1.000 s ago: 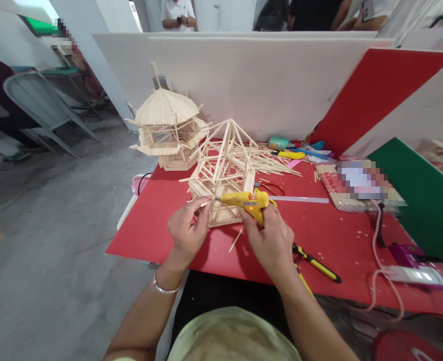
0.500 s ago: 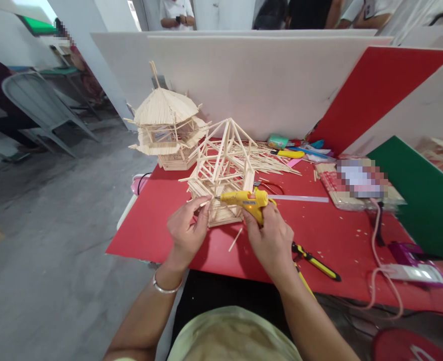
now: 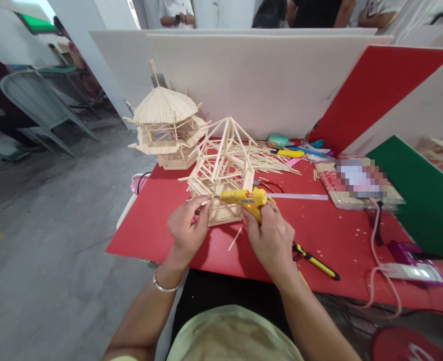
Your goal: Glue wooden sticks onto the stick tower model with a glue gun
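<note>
L hand (image 3: 188,223): thumb & index tips pinched shut on a stick (image 3: 205,202), only a short bit of it visible. R hand (image 3: 270,233): fingers wrapped round the handle of the yellow gun (image 3: 247,199), a full grip; gun approx. level, nozzle pointing L & ending just beside the L fingertips. Contact btwn nozzle & stick: cannot tell. A clear rod (image 3: 300,196) extends R from the gun's rear.

Frame (image 3: 227,165), open-roofed, of pale sticks: upright on the red surface (image 3: 142,235), just behind both hands, btwn near & far edges, toward the L edge. Nozzle & L fingertips lie in front of its lower part. Pavilion (image 3: 165,118), roof covered: at the far L corner, behind & L of the frame.

Loose sticks (image 3: 270,159): heaped toward the far edge, R of the frame, w/ a yellow knife (image 3: 291,154) beside them. 1 short stick (image 3: 235,239): btwn the 2 hands, nr the near edge. Pliers (image 3: 315,261), yellow-black: R of the R hand, by the near edge, partly hidden by the forearm. Pack (image 3: 330,188): farther R, w/ a blurred-out item on top. White board (image 3: 244,75): upright along the far edge.
</note>
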Demonstrator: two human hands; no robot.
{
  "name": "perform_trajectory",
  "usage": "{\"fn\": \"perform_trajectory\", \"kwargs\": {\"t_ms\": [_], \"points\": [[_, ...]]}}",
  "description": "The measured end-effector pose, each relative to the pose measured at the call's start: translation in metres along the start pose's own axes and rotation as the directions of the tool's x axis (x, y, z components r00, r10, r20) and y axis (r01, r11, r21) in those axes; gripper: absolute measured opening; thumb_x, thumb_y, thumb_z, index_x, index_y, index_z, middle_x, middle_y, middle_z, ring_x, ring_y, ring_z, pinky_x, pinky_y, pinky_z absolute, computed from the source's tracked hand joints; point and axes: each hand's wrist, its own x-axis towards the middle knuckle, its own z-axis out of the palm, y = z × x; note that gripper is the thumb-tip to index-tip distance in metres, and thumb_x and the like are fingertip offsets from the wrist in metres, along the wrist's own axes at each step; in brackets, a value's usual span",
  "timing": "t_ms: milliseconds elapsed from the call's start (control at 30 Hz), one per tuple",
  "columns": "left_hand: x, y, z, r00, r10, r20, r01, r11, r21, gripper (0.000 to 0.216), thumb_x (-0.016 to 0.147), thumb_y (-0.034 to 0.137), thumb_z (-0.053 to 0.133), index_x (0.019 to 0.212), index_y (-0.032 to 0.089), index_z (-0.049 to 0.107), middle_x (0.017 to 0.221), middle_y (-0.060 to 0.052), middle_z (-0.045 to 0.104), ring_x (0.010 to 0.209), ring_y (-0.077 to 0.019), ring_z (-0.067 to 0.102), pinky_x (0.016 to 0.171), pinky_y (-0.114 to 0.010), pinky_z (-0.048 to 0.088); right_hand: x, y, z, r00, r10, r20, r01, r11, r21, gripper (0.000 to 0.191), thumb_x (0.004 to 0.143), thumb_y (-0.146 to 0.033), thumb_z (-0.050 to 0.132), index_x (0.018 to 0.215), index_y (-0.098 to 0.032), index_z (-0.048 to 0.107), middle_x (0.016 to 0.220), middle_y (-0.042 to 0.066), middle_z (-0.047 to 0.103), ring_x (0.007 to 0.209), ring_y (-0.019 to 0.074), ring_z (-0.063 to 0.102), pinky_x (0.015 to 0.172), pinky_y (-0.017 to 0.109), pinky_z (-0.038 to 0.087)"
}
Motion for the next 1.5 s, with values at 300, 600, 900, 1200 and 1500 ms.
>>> {"fn": "perform_trajectory", "kwargs": {"t_ms": [300,600,900,1200,1500], "points": [[0.008,0.002,0.000,0.996,0.070,0.061,-0.071,0.997,0.024,0.014,0.090,0.023,0.068,0.102,0.021,0.074,0.090,-0.005,0.079,0.071,-0.0134,0.072,0.068,-0.024,0.055,0.003,0.001,-0.003,0.999,-0.004,0.045,0.004,1.000,0.008,0.041,0.100,-0.048,0.046,0.117,-0.014,0.059,0.114,0.016,0.070,0.084,0.0221,0.067,0.060,0.028,0.037],[0.023,-0.003,0.005,0.931,0.230,0.282,-0.267,0.959,0.097,0.018,0.093,0.024,0.063,0.106,0.020,0.074,0.090,-0.005,0.080,0.073,-0.0152,0.074,0.066,-0.023,0.052,0.002,0.009,-0.009,0.999,0.015,-0.051,-0.015,1.000,0.008,0.036,0.100,-0.046,0.048,0.110,-0.015,0.062,0.117,0.015,0.070,0.084,0.0210,0.067,0.060,0.028,0.036],[0.035,0.024,0.020,0.853,0.299,0.427,-0.462,0.813,0.354,0.023,0.088,0.015,0.059,0.105,0.024,0.072,0.077,-0.005,0.076,0.060,-0.0186,0.067,0.047,-0.028,0.031,0.021,0.035,-0.041,0.994,-0.081,-0.075,0.068,0.984,-0.163,0.041,0.097,-0.050,0.051,0.116,-0.016,0.062,0.097,0.008,0.067,0.067,0.0149,0.057,0.054,0.030,0.022],[0.039,0.027,0.026,0.798,0.130,0.589,-0.426,0.813,0.397,0.024,0.091,0.011,0.053,0.102,0.021,0.072,0.079,-0.005,0.072,0.065,-0.0194,0.065,0.049,-0.027,0.032,0.040,0.027,-0.058,0.977,-0.211,-0.001,0.195,0.904,-0.381,0.027,0.096,-0.038,0.051,0.105,-0.015,0.061,0.088,0.006,0.060,0.060,0.0114,0.044,0.054,0.031,0.014],[0.038,0.022,0.028,0.726,0.088,0.682,-0.429,0.834,0.348,0.024,0.096,0.014,0.045,0.098,0.016,0.069,0.089,-0.010,0.072,0.077,-0.0206,0.067,0.057,-0.028,0.041,0.041,0.016,-0.060,0.969,-0.225,0.100,0.245,0.851,-0.465,0.031,0.097,-0.038,0.050,0.114,-0.015,0.059,0.091,0.005,0.060,0.059,0.0104,0.037,0.054,0.030,0.013]]}}
